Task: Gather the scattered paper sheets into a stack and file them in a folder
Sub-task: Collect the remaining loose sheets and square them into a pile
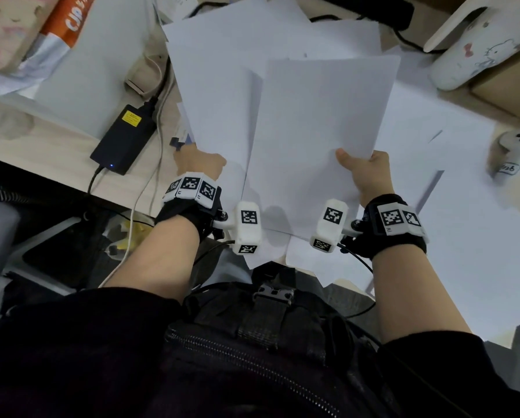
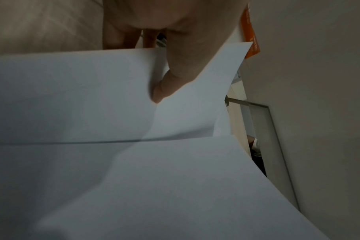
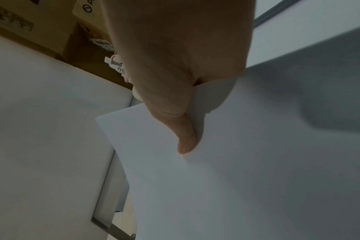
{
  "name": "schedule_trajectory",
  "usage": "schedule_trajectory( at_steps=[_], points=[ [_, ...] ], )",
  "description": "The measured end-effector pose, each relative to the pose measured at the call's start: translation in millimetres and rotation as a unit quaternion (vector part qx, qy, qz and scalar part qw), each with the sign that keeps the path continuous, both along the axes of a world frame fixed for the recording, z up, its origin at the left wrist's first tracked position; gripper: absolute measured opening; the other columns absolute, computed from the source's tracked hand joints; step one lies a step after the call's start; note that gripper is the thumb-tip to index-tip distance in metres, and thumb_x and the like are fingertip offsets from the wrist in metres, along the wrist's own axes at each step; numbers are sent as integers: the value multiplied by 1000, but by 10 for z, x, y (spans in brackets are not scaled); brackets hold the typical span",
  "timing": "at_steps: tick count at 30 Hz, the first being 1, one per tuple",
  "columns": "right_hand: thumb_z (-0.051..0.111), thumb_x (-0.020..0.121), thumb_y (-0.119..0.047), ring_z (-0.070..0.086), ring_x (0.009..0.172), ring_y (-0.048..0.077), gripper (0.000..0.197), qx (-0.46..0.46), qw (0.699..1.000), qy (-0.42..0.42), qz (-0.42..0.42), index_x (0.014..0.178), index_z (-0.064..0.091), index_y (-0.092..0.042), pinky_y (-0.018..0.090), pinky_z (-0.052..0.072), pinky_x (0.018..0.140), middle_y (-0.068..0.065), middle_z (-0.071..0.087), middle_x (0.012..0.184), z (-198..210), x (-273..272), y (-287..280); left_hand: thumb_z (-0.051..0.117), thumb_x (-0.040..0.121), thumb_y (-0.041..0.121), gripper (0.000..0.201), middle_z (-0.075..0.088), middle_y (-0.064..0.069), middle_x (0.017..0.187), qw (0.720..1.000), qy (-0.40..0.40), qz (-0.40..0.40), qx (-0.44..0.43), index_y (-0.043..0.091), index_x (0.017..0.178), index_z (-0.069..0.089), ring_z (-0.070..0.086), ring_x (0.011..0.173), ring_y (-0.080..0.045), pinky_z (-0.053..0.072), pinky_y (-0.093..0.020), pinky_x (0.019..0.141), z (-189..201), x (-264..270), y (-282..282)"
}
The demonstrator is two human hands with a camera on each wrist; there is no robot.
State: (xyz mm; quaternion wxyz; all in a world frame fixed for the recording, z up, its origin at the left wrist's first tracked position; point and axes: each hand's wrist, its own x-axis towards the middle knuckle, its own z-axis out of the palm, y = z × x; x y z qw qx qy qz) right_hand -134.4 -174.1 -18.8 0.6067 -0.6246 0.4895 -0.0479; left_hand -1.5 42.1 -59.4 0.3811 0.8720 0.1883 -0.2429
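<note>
Both hands hold white paper above the desk. My left hand (image 1: pixel 200 162) grips the near left edge of a loose bunch of sheets (image 1: pixel 219 101); in the left wrist view its thumb (image 2: pixel 170 81) lies on top of the sheets (image 2: pixel 82 100), with the fingers underneath. My right hand (image 1: pixel 368 173) pinches the near right corner of the top sheet (image 1: pixel 322 122), which overlaps the bunch; its thumb (image 3: pixel 185 136) presses on that sheet (image 3: pixel 247 186). More sheets (image 1: pixel 469 224) lie scattered on the right of the desk. A grey-edged translucent cover (image 1: pixel 433 184), possibly the folder, lies among them.
A black power adapter (image 1: pixel 123 140) with cables lies left of the papers. An orange and white package (image 1: pixel 69 16) is at the back left. At the right stand a white cartoon-printed item (image 1: pixel 476 55), a cardboard box (image 1: pixel 512 89) and a white controller (image 1: pixel 516 146). A black bag (image 1: pixel 252 342) rests on my lap.
</note>
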Motion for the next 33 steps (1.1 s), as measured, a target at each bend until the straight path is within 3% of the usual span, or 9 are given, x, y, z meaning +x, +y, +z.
schedule_trajectory(
  at_steps=[3,7,12,15,18,22,25,28,33],
  points=[
    [68,85,-7,63,60,10,13,5,1000,-2,-1,96,65,0,21,55,56,2,64,78,44,-15,-25,69,77,2,39,45,7,67,999,-31,13,-35,18,59,38,50,68,-15,37,-8,45,58,-47,34],
    [68,85,-7,61,68,15,23,4,1000,-5,-8,104,63,4,27,54,64,5,64,83,80,-29,-44,75,60,6,18,63,-12,88,992,-80,25,-93,11,72,62,57,75,-22,48,-27,64,137,-131,-29],
    [69,85,-8,62,71,18,19,4,1000,-4,-3,99,64,3,27,55,66,5,65,84,151,-44,-61,76,52,13,28,60,-17,113,986,-138,5,-92,9,76,62,59,86,-25,48,-24,72,126,-160,-63],
    [70,84,-11,63,86,24,33,1,1000,-5,-2,111,62,7,34,54,78,13,66,99,195,-57,-60,62,62,2,14,64,-1,82,978,-177,-23,-107,13,71,61,56,76,-21,44,-27,65,222,-185,-80],
    [69,85,-9,62,87,24,31,7,1000,-7,3,110,62,7,36,54,78,14,65,100,226,-71,-37,58,70,-1,17,65,-4,77,972,-216,-45,-76,5,82,69,54,69,-19,38,-16,54,282,-183,-122],
    [67,86,-8,61,87,23,13,9,1000,-3,6,96,63,-1,36,53,80,13,64,100,243,-96,-4,62,74,0,20,52,3,62,980,-186,-51,-47,13,61,55,43,55,-12,23,-12,42,257,-121,-159],
    [68,86,-9,61,88,24,17,11,1000,-6,-2,100,62,-1,38,53,84,12,64,100,232,-112,5,64,74,1,1,61,-5,76,985,-163,-42,-38,1,74,64,51,67,-20,30,-21,49,213,-91,-157],
    [68,86,-10,62,88,24,26,11,1000,-5,-8,108,61,2,37,53,83,11,64,100,212,-123,5,64,71,1,14,69,-15,92,986,-157,-6,-47,-3,84,66,63,85,-33,38,-25,61,170,-48,-145],
    [67,87,-10,62,73,15,10,10,1000,-3,0,82,59,-9,26,54,69,0,64,83,147,-135,-11,69,77,9,32,69,-11,107,988,-112,12,-108,1,108,64,65,98,-25,51,-27,79,99,49,-162]
  ],
)
